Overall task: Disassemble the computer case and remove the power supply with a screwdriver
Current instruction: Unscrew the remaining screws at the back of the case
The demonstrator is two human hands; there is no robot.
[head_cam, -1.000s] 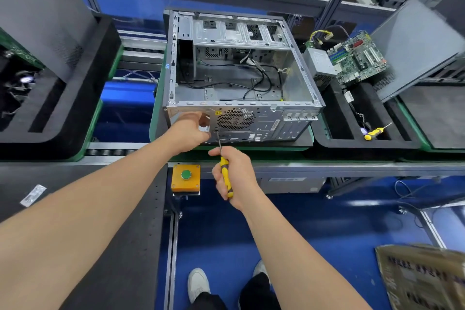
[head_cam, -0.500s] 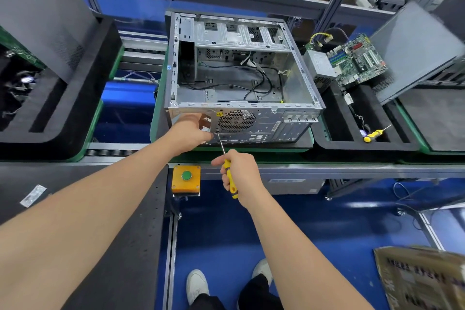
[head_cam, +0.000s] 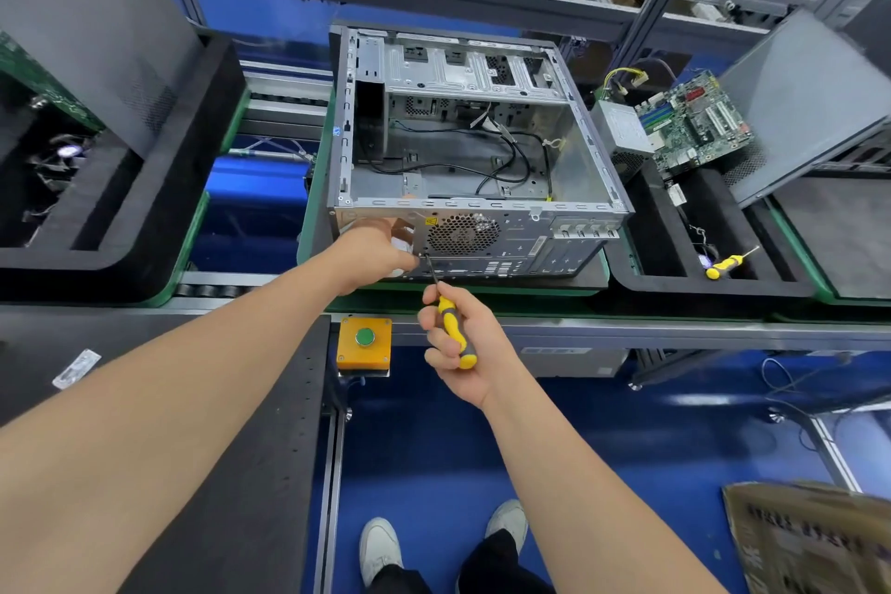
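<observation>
The open computer case (head_cam: 482, 150) is lying on a green-edged tray (head_cam: 308, 227) on the conveyor (head_cam: 627, 328), blue floor (head_cam: 578, 449) below. Just in front of it, our right hand (head_cam: 463, 347) is gripping the yellow screwdriver (head_cam: 451, 326), tip reaching the rear panel (head_cam: 520, 251) beside the fan grille (head_cam: 463, 234). Our left hand (head_cam: 376, 251) is touching that panel, fingers hidden.

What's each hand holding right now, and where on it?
Right hand grips the screwdriver by its yellow handle. Left hand is against the computer case rear; any grip is hidden.
</observation>
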